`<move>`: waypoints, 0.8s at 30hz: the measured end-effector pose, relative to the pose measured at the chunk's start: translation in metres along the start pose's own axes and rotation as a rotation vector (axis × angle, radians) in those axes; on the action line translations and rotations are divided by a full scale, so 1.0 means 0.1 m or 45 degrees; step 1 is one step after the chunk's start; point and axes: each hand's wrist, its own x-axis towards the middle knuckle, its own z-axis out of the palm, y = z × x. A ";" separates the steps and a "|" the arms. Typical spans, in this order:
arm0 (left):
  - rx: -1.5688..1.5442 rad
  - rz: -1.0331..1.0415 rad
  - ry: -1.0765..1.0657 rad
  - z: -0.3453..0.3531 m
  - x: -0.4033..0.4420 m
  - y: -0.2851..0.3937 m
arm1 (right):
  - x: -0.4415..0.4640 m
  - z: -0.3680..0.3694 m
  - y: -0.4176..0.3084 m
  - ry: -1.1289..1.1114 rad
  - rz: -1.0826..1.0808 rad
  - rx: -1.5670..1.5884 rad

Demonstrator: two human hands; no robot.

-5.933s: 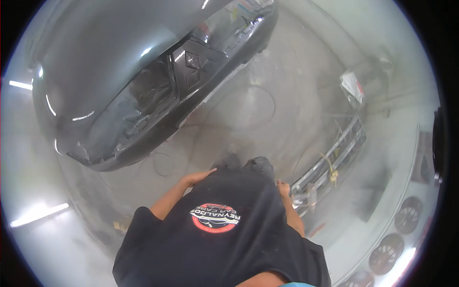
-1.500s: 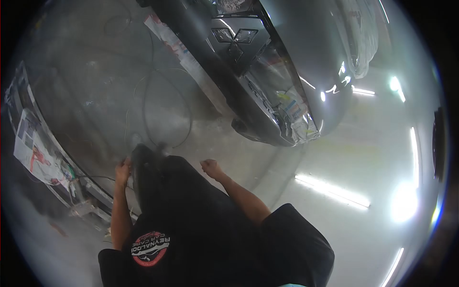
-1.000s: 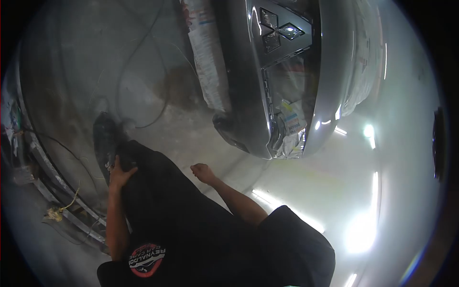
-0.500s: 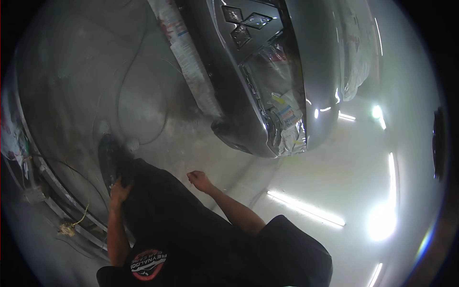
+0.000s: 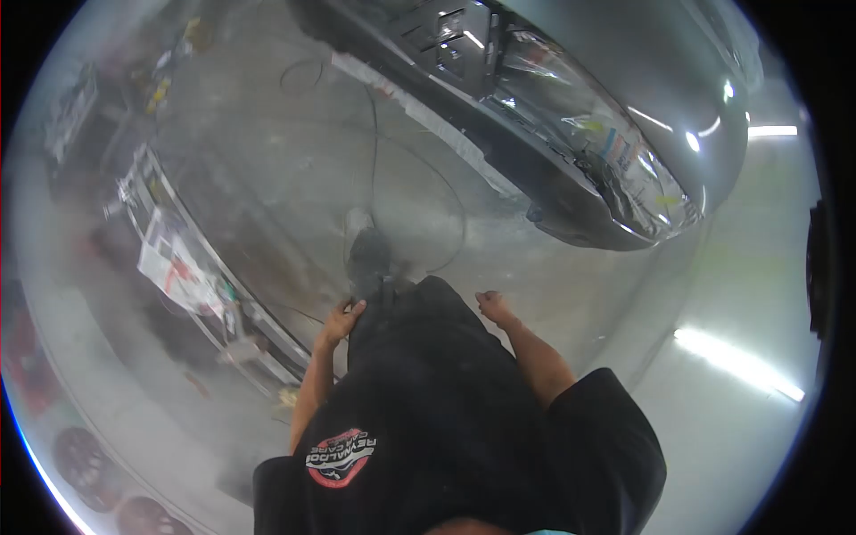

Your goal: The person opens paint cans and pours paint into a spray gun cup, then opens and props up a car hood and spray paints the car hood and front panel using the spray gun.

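Observation:
My left hand (image 5: 339,323) hangs beside the left leg of my dark trousers (image 5: 417,334), its thumb and fingers apart with nothing visible between them. On the other side, my right hand (image 5: 493,307) is held a little away from the trousers. Its fingers are curled in, and I see nothing in them. Ahead of my legs a dark shoe (image 5: 367,256) rests on the grey floor. A dark grey car front (image 5: 526,152) stands at the upper right, apart from both hands. Clear plastic and printed paper (image 5: 615,147) cover part of it.
A metal rack (image 5: 223,267) with crumpled plastic (image 5: 183,267) stands on my left. A thin hose (image 5: 374,143) loops across the floor ahead. Wheels (image 5: 85,456) are at the lower left edge. A bright tube light (image 5: 738,364) shows on the right.
The view has turned left, so the car now appears farther right and more of the rack shows. My left hand now stands out from the dark shape it was beside.

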 end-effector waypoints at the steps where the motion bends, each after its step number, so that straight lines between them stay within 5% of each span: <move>1: -0.033 -0.003 -0.022 -0.15 -0.01 0.15 | 0.11 0.12 0.06 0.028 -0.029 0.000; 3: -0.094 -0.017 -0.081 -0.39 -0.07 0.46 | 0.09 0.14 -0.18 0.057 -0.004 -0.007; 6: 0.072 0.158 0.196 -0.57 0.24 0.62 | 0.14 0.14 -0.51 0.171 0.032 0.020; 10: -0.035 0.081 -0.047 -1.23 1.32 0.75 | 0.30 0.38 -0.72 0.430 0.130 0.169; 13: 0.341 0.023 -0.279 -2.10 1.98 0.96 | 0.47 0.81 -0.87 0.593 0.282 0.372; 17: 0.620 0.111 -0.522 -3.21 2.58 1.18 | 0.05 1.30 -1.93 0.566 0.690 0.459; 21: 0.165 -0.095 -0.248 -3.84 2.37 1.69 | 0.24 1.89 -2.30 0.510 0.459 0.151; 24: 0.476 -0.162 -0.124 -4.17 2.58 1.57 | 0.04 1.97 -2.66 0.482 0.566 0.324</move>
